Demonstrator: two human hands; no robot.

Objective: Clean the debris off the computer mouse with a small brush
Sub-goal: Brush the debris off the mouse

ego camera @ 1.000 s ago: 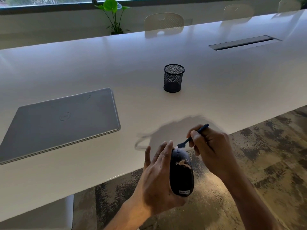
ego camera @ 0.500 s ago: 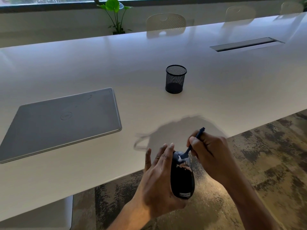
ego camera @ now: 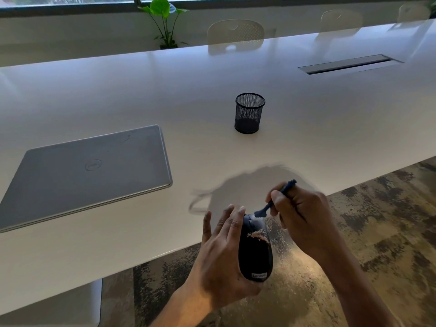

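My left hand (ego camera: 221, 256) holds a black computer mouse (ego camera: 256, 256) in the air past the table's near edge, fingers along its left side. A patch of pale debris (ego camera: 257, 235) lies across the mouse's upper middle. My right hand (ego camera: 304, 218) pinches a small dark blue brush (ego camera: 274, 200) by its handle. The brush's head touches the mouse's far end, above the debris.
A closed grey laptop (ego camera: 87, 171) lies on the white table (ego camera: 330, 128) to the left. A black mesh pen cup (ego camera: 249, 113) stands mid-table. A cable slot (ego camera: 349, 64) is at far right. Chairs and a potted plant (ego camera: 162, 22) stand beyond. Patterned carpet (ego camera: 389, 220) lies below.
The brush head dipped onto the debris half a second ago, then lifted back to the mouse's far end. The debris patch looks slightly shifted. My left hand kept the mouse steady.
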